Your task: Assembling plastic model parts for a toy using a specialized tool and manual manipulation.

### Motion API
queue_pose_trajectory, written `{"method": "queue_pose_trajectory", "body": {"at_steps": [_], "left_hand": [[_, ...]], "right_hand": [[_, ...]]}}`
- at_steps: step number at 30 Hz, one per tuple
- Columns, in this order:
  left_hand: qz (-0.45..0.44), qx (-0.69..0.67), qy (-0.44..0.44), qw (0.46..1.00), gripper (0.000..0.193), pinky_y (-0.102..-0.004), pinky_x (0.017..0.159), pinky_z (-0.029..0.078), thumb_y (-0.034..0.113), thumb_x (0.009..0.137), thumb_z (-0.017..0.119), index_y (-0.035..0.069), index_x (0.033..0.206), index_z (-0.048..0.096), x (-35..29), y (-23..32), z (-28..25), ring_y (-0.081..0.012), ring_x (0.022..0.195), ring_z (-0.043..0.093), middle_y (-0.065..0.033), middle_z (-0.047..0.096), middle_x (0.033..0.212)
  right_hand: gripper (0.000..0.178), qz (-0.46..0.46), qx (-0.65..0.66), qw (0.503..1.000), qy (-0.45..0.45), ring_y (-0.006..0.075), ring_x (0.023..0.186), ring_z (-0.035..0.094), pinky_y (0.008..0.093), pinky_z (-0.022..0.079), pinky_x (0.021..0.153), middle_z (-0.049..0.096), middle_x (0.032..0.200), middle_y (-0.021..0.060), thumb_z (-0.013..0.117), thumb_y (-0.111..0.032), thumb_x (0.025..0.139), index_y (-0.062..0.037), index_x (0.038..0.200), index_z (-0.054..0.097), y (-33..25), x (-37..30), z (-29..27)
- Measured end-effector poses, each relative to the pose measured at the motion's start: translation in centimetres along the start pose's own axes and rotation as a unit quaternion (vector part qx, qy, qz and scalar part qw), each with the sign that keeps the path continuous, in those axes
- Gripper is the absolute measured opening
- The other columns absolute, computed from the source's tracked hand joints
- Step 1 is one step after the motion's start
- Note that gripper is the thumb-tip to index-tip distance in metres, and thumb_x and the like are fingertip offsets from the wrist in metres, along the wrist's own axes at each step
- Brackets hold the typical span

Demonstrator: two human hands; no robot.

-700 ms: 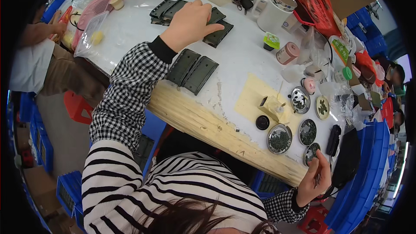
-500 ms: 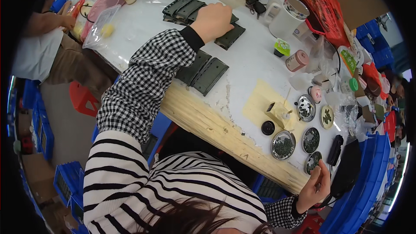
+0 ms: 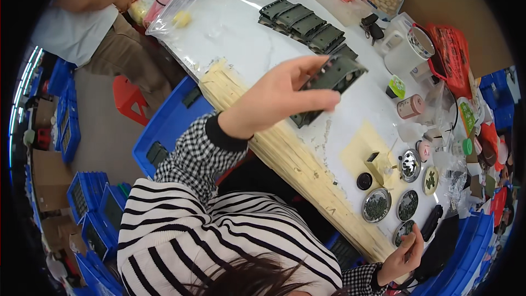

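Observation:
Raised over the table's front half, my left hand [image 3: 268, 98] is closed on a dark green plastic panel [image 3: 344, 74], thumb underneath and fingers behind. Another dark green panel [image 3: 307, 118] lies on the tabletop below, mostly covered by that hand. Farther back runs an overlapping row of similar green panels [image 3: 298, 21]. My right hand [image 3: 402, 259] is by the front right edge, its thumb and fingers pinched at a small round metal dish [image 3: 395, 238] of dark bits. Whatever the fingertips hold is too small to make out.
Several round dishes, including one metal dish [image 3: 364, 212], stand beside a black round cap [image 3: 364, 181] and a small yellowish block [image 3: 381, 167]. A white mug [image 3: 402, 55], pink jar [image 3: 411, 106] and red bag [image 3: 446, 55] crowd the right. Another person [image 3: 82, 22] stands far left.
My left hand has come from the row of panels toward me, now with a panel in it. My right hand stays by the same dish. The whole view has shifted.

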State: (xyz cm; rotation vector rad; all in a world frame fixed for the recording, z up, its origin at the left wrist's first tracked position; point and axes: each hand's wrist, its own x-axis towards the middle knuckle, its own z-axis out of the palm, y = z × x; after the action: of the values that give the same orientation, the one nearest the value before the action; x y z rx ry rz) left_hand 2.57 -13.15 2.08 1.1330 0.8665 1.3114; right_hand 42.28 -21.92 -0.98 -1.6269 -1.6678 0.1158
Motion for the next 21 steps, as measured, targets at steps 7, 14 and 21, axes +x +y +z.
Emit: {"method": "queue_pose_trajectory", "body": {"at_steps": [7,14,21], "left_hand": [[-0.070,-0.229,0.016,0.971,0.047,-0.0347,0.073,0.055,0.012,0.090,0.061,0.001,0.130,0.038,-3.8,-1.1,2.1,-0.0186,0.086,0.062,-0.0119,0.058,0.111],[-0.101,-0.277,0.013,0.956,0.038,-0.0356,0.078,0.056,0.016,0.097,0.053,0.004,0.131,0.039,-3.6,-1.0,3.3,-0.0197,0.089,0.065,-0.0149,0.060,0.111],[-0.128,-0.308,0.017,0.943,0.029,-0.0338,0.077,0.058,0.013,0.097,0.056,0.004,0.122,0.044,-3.4,-2.7,4.8,-0.0198,0.089,0.066,-0.0138,0.062,0.108]], "right_hand": [[0.041,-0.029,0.020,0.999,0.006,0.0066,0.062,0.041,0.0229,0.028,0.055,0.053,0.070,0.0019,0.042,-0.029,0.103,0.0032,0.114,0.065,-0.8,0.1,-0.1],[0.060,-0.027,0.027,0.999,0.028,0.0060,0.059,0.035,0.0230,0.026,0.053,0.052,0.069,0.0014,0.032,-0.045,0.103,0.0033,0.111,0.066,-1.8,-0.5,0.0],[0.094,-0.052,0.031,0.996,0.070,0.0139,0.057,0.042,0.0250,0.033,0.054,0.053,0.067,0.0093,0.007,-0.067,0.094,0.0044,0.094,0.067,-4.2,0.5,0.1]]}}
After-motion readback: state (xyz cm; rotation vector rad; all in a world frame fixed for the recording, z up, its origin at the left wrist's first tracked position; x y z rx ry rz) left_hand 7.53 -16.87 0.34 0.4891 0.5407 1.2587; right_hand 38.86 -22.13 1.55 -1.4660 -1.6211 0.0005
